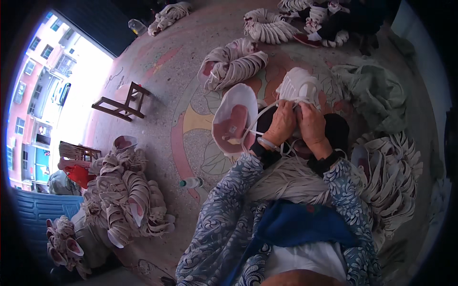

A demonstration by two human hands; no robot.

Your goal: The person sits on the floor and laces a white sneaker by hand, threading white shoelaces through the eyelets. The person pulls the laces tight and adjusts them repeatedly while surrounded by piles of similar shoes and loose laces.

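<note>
Both my hands are closed at the near end of a white canvas shoe upper (298, 81) in front of my knees. My left hand (281, 123) pinches a white shoelace (260, 117) that loops out to its left. My right hand (312, 126) is beside it, thumb and fingers pressed together on the lace at the upper's edge. The exact grip of the fingertips is partly hidden. Left of my hands stands a white shoe upper with a pink lining (231, 121). A thick bundle of loose white laces (288, 183) lies across my lap.
Stacked uppers lie in a heap (126, 190) at left, a pile (389, 178) at right and a bundle (236, 64) ahead. A low wooden stool frame (125, 104), a bottle (192, 182) and grey-green cloth (374, 93) are on the floor. Another person (350, 24) sits at far right.
</note>
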